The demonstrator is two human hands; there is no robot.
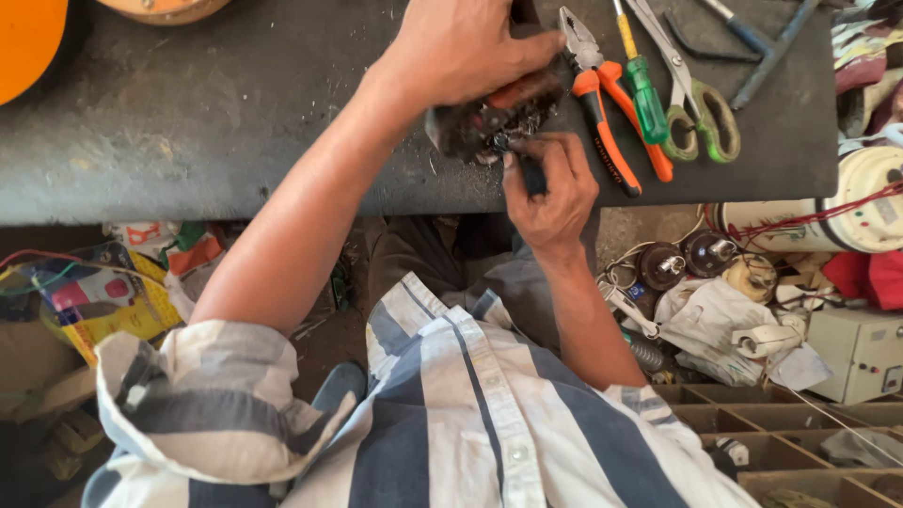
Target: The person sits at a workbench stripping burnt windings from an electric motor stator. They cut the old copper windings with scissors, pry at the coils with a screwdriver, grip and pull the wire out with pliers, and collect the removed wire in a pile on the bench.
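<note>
The left hand (466,47) clamps a dark, grimy metal part (489,118) on the grey tabletop (207,122), while the right hand (550,193) grips a black-handled tool (532,175) against it, beside orange-handled pliers (602,103)

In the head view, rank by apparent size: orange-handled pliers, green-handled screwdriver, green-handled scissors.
1. Orange-handled pliers, longest showing.
2. Green-handled scissors look close to the pliers, but their tips are cut off at the frame's top, so unsure.
3. Green-handled screwdriver, smallest.
</note>
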